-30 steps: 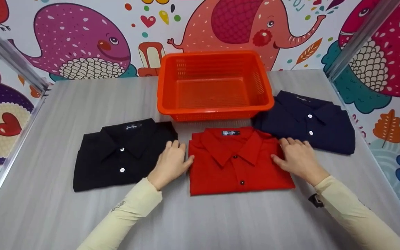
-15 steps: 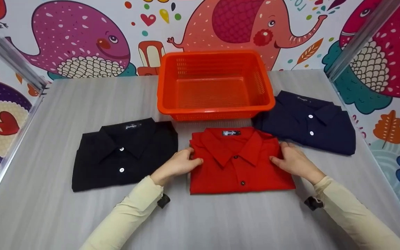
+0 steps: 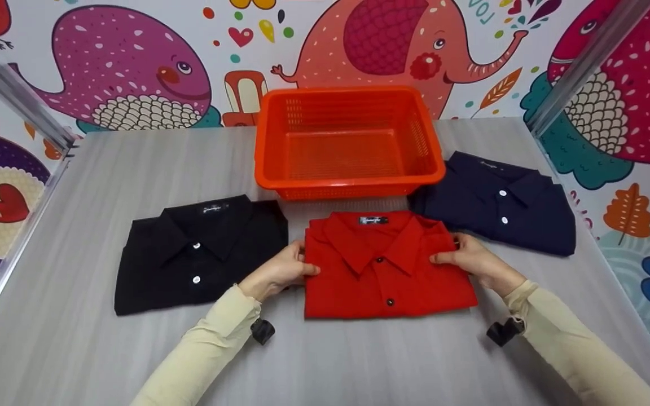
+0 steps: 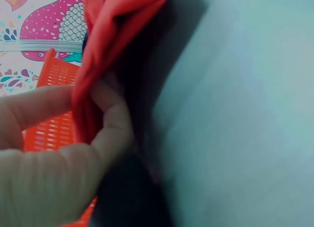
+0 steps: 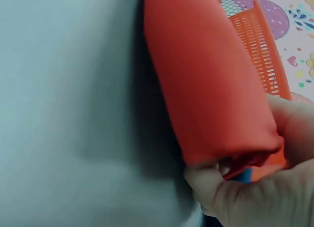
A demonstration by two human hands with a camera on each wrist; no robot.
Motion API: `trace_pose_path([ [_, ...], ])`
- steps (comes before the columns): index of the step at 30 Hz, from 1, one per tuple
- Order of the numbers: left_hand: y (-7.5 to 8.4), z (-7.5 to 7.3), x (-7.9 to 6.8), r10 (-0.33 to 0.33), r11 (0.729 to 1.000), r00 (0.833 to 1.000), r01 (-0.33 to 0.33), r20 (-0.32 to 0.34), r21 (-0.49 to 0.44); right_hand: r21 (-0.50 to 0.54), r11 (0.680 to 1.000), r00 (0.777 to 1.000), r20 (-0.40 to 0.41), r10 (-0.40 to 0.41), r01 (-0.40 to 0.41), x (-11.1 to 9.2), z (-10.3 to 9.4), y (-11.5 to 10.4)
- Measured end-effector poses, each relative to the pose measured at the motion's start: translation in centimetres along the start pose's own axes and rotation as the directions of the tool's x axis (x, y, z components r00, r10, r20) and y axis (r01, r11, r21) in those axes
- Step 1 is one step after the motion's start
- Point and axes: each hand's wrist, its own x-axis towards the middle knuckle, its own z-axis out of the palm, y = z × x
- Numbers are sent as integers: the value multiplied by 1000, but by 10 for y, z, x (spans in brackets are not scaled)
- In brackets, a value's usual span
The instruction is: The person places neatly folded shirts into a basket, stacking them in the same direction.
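Observation:
A folded red shirt [image 3: 353, 287] with a collar and dark buttons is held between both hands in the middle of the head view. My left hand [image 3: 281, 269] pinches its left edge, thumb on top and fingers curled underneath; the left wrist view shows the red cloth [image 4: 100, 55] between thumb and fingers. At the opposite edge my right hand [image 3: 480, 260] grips the shirt the same way. In the right wrist view the red shirt [image 5: 206, 74] stands off the table with a shadow below it.
An orange plastic basket [image 3: 350, 184] with slotted walls stands behind the red shirt, nothing in it. A folded black shirt [image 3: 156, 270] lies to the left. To the right, a folded navy shirt [image 3: 539, 220] lies on the grey table [image 3: 381, 366], close to the basket.
My left hand has moved right from beside the black shirt onto the red shirt's left edge. Both hands have slid their fingers under the sides, and the shirt has lifted slightly.

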Motion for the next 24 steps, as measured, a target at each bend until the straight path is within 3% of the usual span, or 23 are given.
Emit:
trace_pose_path([
  [4, 0, -2, 2, -18, 1000, 1000, 18, 14, -15, 254, 963, 994, 70, 79, -95, 2, -2, 0],
  [6, 0, -3, 2, -16, 1000, 999, 16, 28, -14, 318, 941, 992, 88, 91, -114, 2, -2, -1],
  [15, 0, -10, 0, 9, 1000, 994, -6, 107, -26, 378, 925, 993, 122, -2, -44, -2, 3, -2],
  [24, -2, -17, -7, -21, 1000, 995, 21, 93, 2, 331, 932, 972, 126, -196, 145, -5, 9, -1],
])
